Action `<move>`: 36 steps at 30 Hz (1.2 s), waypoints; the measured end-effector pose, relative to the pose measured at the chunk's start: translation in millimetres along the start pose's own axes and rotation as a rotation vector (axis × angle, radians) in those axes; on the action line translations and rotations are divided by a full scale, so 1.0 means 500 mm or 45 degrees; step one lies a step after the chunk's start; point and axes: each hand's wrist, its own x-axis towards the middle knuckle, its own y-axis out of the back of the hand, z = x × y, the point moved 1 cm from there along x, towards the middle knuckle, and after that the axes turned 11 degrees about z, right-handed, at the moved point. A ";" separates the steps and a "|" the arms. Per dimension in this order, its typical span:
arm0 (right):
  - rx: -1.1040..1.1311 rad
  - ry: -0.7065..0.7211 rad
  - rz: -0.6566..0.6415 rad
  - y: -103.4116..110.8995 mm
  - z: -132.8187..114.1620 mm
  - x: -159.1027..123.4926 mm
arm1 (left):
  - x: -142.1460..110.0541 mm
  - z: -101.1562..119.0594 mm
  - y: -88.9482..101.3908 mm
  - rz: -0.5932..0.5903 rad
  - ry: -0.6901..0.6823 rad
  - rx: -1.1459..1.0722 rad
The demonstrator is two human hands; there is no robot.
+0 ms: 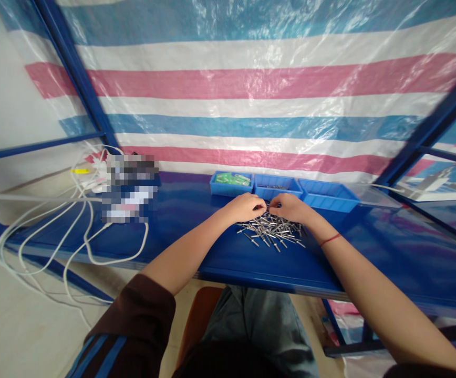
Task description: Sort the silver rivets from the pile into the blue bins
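Metal rivets (274,229), or so they seem, lie heaped on the blue table (173,210) before three bins (328,195). Above the heap, the left hand (247,207) and right hand (288,207) nearly meet, fingers curled; what they hold, I cannot tell.

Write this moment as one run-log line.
left hand, right hand: fingertips close together over metal pins | green pieces: in leftmost blue bin
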 end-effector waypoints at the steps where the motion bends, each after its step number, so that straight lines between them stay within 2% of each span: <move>1: 0.002 -0.009 -0.011 -0.001 0.000 0.001 | 0.000 -0.001 0.000 0.003 -0.001 -0.008; 8: -0.070 -0.050 -0.010 -0.010 -0.004 0.003 | 0.000 -0.001 -0.003 0.001 0.021 -0.019; 17: 0.020 -0.039 -0.009 -0.004 -0.005 -0.006 | -0.002 -0.004 -0.005 -0.058 0.095 0.021; 26: -0.023 -0.096 0.048 -0.008 -0.002 -0.001 | 0.000 -0.002 -0.007 -0.096 0.080 0.073; 36: 0.040 -0.212 -0.074 -0.006 -0.007 0.007 | -0.001 0.002 -0.002 -0.137 0.113 0.102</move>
